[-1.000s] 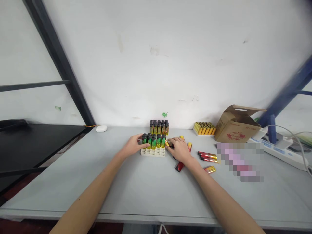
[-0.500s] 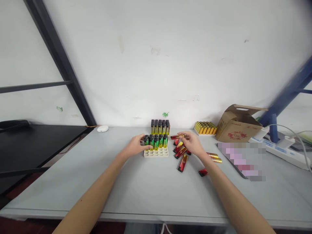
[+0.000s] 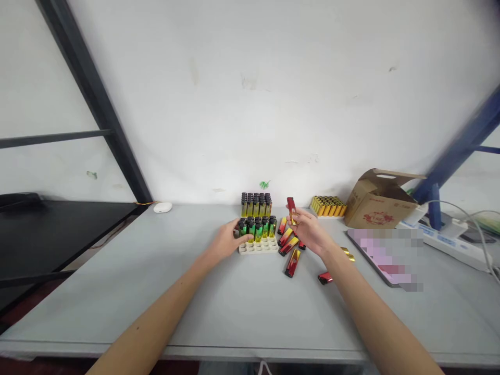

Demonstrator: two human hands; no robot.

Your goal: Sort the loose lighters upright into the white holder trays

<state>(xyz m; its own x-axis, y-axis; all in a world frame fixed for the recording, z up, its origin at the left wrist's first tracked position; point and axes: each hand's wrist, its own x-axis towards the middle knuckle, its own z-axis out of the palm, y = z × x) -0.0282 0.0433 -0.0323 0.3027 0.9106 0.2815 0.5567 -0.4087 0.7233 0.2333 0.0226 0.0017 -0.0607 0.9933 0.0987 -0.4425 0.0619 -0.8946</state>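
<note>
My right hand [image 3: 308, 227] pinches a red and gold lighter [image 3: 292, 211], raised off the table with its black top up. My left hand [image 3: 226, 241] grips the left side of a white lighter tray [image 3: 258, 250], thumb in front and fingers behind. Green and yellow lighters [image 3: 258, 229] stand upright in the tray's back rows, while its front holes are bare. Beneath and beside my right hand lie several loose red and yellow lighters [image 3: 292, 263], pointing different ways. Part of another red lighter [image 3: 325, 277] shows beside my right forearm.
Behind the tray stands a block of black-topped lighters [image 3: 256, 204]. Farther right are a tray of yellow-gold cylinders [image 3: 328, 206], an opened cardboard box [image 3: 380, 208], a blurred flat item [image 3: 385, 258] and a power strip [image 3: 449, 242]. A white case [image 3: 162, 208] lies back left.
My right hand has lifted the red lighter and turned it from lying flat to upright. The tray and my left hand have shifted slightly right.
</note>
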